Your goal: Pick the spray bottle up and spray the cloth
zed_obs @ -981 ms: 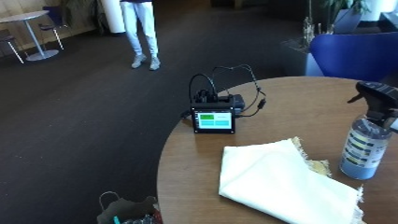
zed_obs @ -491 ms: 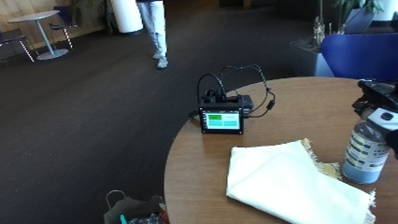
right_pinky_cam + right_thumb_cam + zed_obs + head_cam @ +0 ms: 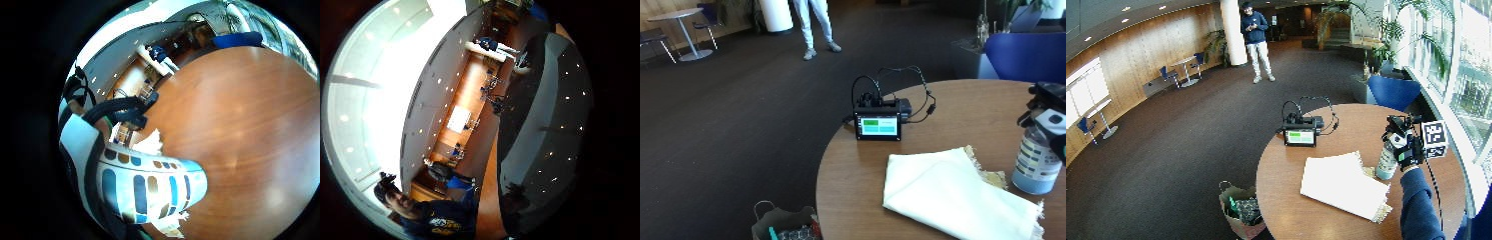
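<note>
**Gloved hand at the spray bottle**

While the folded white cloth [image 3: 953, 192] is lying flat on the round wooden table [image 3: 853, 175], you are holding your black-gloved right hand [image 3: 1413, 150] against the clear, blue-labelled plastic spray bottle [image 3: 1038, 152] — fingers curling round its upper body. It is standing upright just beside the cloth's frayed edge — base on the table.

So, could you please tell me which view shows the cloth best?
The outside view: the whole folded cloth lies flat beside the spray bottle. The wide outside view shows it smaller; the little finger palm view shows only an edge; the thumb view shows none.
</note>
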{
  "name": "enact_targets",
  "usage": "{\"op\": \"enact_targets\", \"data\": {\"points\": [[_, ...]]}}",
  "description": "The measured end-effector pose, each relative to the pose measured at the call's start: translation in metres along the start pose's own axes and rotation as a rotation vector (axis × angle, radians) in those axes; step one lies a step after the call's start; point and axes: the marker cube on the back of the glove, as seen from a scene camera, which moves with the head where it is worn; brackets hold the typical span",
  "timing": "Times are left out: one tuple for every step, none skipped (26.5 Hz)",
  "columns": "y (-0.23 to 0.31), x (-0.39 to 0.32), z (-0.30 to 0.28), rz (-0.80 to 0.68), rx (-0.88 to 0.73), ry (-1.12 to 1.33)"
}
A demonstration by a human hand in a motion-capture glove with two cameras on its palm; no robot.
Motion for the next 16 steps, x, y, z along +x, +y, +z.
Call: {"op": "enact_targets", "data": {"points": [[-0.002, -0.003, -0.002, -0.004, 0.007, 0.011], [-0.006, -0.009, -0.004, -0.013, 0.010, 0.017], [-0.010, -0.017, -0.006, -0.026, 0.009, 0.020], [-0.015, -0.029, -0.007, -0.043, 0.004, 0.020], [-0.019, -0.042, -0.008, -0.063, -0.006, 0.021], [-0.021, -0.057, -0.009, -0.084, -0.021, 0.025], [-0.022, -0.071, -0.009, -0.104, -0.040, 0.031], [-0.021, -0.086, -0.010, -0.121, -0.063, 0.039], [-0.018, -0.100, -0.010, -0.136, -0.089, 0.047], [-0.012, -0.114, -0.010, -0.146, -0.118, 0.053], [-0.005, -0.126, -0.009, -0.152, -0.153, 0.058], [0.004, -0.137, -0.009, -0.153, -0.193, 0.063], [0.014, -0.146, -0.008, -0.149, -0.238, 0.069], [0.024, -0.153, -0.007, -0.140, -0.285, 0.077], [0.035, -0.159, -0.006, -0.127, -0.332, 0.087], [0.044, -0.162, -0.004, -0.109, -0.379, 0.098]]}}
